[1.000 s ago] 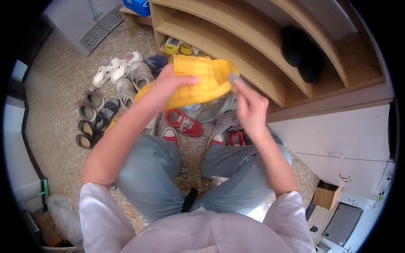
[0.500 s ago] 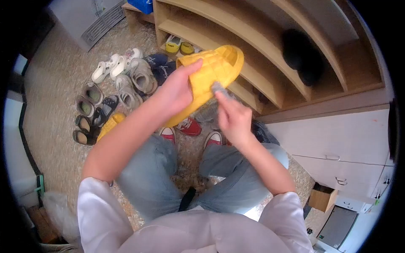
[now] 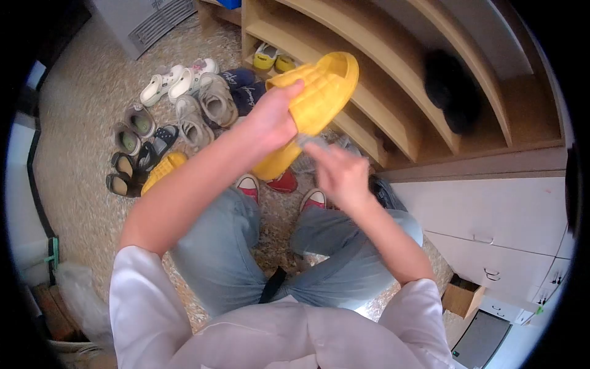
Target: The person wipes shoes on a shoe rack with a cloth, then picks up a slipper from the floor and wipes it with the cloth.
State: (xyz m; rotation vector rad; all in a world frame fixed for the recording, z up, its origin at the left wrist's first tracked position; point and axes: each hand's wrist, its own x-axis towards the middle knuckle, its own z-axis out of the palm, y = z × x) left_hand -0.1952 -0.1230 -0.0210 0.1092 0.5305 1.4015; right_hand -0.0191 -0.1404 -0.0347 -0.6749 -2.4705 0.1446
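Observation:
A yellow quilted slipper (image 3: 322, 92) is held up in front of the shelf by my left hand (image 3: 276, 120), its thumb on top and its fingers wrapped round the side. My right hand (image 3: 341, 175) is closed on a small grey cloth (image 3: 305, 141), which touches the slipper's lower right edge. Motion blurs the fingertips and the cloth. Another yellow slipper (image 3: 165, 171) rests on the floor, partly behind my left forearm.
Several pairs of shoes (image 3: 190, 120) stand on the floor at the left. A wooden shelf (image 3: 393, 132) fills the upper right, with black footwear (image 3: 452, 92) inside. Red shoes (image 3: 283, 182) lie by my feet. White cabinets (image 3: 491, 209) stand at the right.
The slipper has turned, with its open toe end now pointing up and right. My right hand and the cloth have moved from the slipper's far end down and left along its edge.

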